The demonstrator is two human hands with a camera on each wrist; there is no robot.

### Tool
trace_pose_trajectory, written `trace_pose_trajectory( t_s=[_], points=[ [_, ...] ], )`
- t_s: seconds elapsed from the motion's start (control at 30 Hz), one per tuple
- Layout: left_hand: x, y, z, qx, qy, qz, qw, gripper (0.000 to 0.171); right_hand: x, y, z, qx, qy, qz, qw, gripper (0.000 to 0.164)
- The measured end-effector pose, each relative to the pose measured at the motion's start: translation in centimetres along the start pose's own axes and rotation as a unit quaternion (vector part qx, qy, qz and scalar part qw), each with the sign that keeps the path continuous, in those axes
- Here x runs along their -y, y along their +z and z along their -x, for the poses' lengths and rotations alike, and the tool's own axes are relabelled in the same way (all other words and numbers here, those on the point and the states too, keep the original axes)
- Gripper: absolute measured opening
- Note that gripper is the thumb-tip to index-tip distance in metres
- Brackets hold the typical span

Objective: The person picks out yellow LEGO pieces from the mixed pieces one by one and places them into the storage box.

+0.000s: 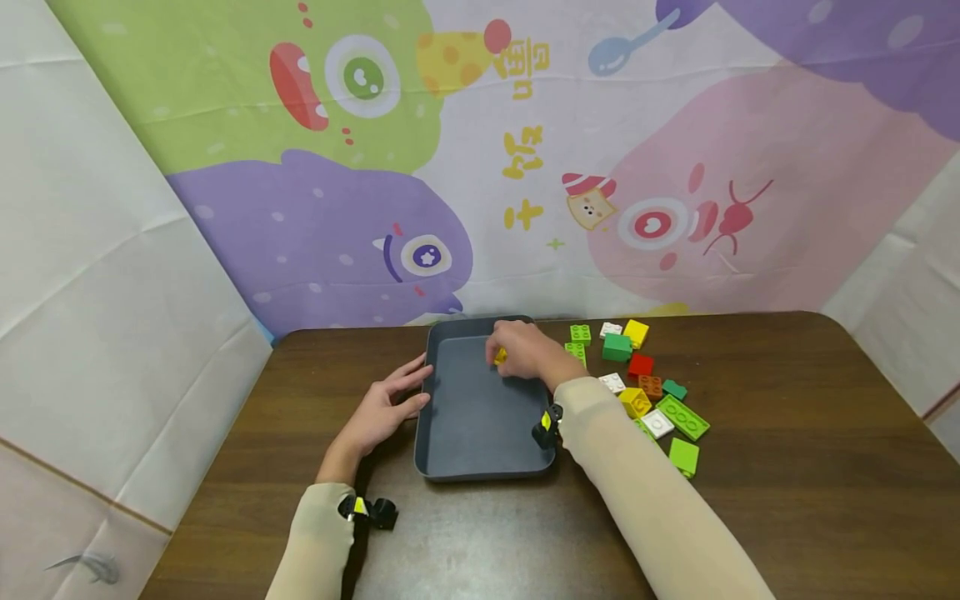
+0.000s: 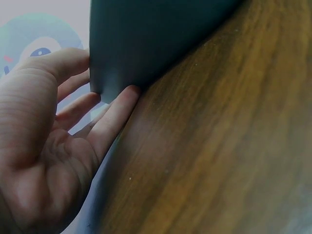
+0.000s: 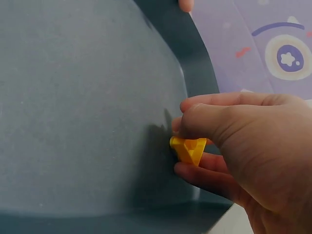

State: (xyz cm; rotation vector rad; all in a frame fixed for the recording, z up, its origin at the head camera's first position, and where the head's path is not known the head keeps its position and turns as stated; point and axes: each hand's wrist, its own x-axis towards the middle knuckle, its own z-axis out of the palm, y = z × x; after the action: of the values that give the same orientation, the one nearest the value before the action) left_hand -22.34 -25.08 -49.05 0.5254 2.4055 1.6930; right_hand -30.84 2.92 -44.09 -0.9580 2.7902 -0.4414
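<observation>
A dark grey rectangular tray [image 1: 483, 478] lies on the table. Over its far right part, my right hand [image 1: 523, 348] pinches a small yellow toy brick [image 3: 191, 149] between thumb and fingers. In the right wrist view the brick, with a slanted, hollow-looking side, is close over the tray floor, its shadow beside it. At the tray's left side my left hand [image 1: 382, 412] has extended fingers and thumb touching the rim. The left wrist view shows its fingers [image 2: 116, 114] against the tray's outer wall, near the tabletop.
Right of the tray, several building bricks lie scattered, among them a green brick [image 1: 617, 347], a red brick [image 1: 641, 365], a yellow brick [image 1: 636, 403] and a lime plate [image 1: 682, 417]. My right forearm passes in front of some. A printed cloth [image 1: 525, 275] hangs behind the wooden table [image 1: 810, 433].
</observation>
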Motion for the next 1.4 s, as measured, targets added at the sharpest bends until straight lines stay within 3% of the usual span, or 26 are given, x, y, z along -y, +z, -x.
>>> trace_pose_trajectory(
  t_s=[0.9, 1.4],
  points=[
    [0.19, 0.01, 0.03, 0.001, 0.004, -0.001, 1.0, 0.055, 0.51, 0.34, 0.11, 0.032, 0.027, -0.012, 0.999, 0.018],
    [0.08, 0.07, -0.18, 0.0, -0.003, -0.002, 1.0, 0.055, 0.94, -0.21, 0.42, 0.063, 0.009, -0.004, 0.998, 0.028]
  ],
)
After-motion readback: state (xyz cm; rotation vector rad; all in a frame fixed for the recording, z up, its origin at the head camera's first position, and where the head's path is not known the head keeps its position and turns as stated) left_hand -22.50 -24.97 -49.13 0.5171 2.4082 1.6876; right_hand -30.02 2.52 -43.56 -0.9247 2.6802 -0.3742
